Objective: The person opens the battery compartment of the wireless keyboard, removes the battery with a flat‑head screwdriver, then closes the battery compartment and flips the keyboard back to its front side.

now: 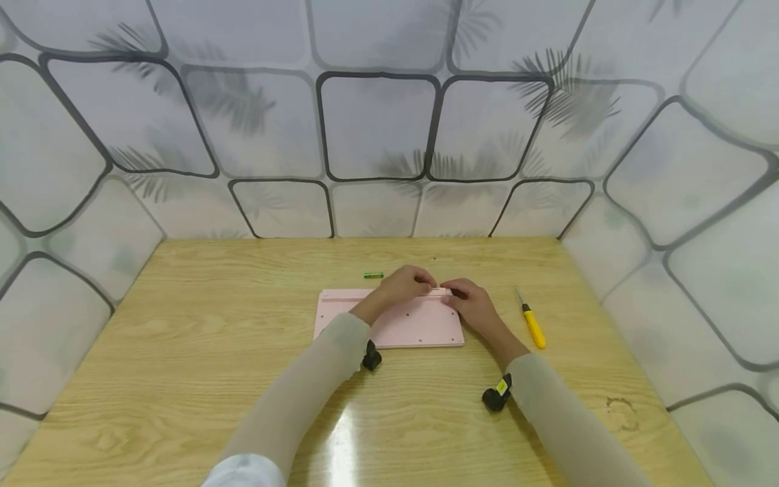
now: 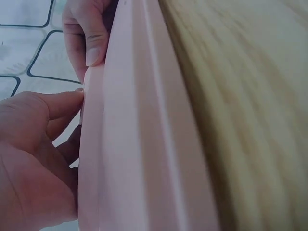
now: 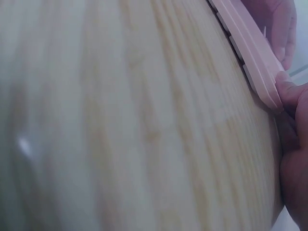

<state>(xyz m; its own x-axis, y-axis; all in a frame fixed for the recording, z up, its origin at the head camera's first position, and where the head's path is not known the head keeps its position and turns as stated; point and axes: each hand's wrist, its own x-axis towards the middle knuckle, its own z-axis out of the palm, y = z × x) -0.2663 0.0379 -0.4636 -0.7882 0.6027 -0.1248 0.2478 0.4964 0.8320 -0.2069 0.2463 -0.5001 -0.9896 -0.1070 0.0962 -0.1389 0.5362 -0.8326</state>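
Note:
A pink keyboard (image 1: 395,325) lies face down on the wooden table, its screw-dotted back upward. Light keycaps (image 3: 236,45) show along its underside in the right wrist view. My left hand (image 1: 403,285) is at the raised far edge, right of the middle. In the left wrist view its thumb (image 2: 67,102) touches that edge, while the other fingers bend behind it, partly hidden. At the far right corner my right hand (image 1: 477,310) grips the edge between thumb and fingers. Whether a small part sits between the two hands cannot be made out.
Behind the keyboard lies a green battery (image 1: 373,275). A screwdriver (image 1: 533,327) with a yellow handle rests to the right of my right hand. Patterned walls (image 1: 377,128) enclose the table (image 1: 182,352) at the back and both sides.

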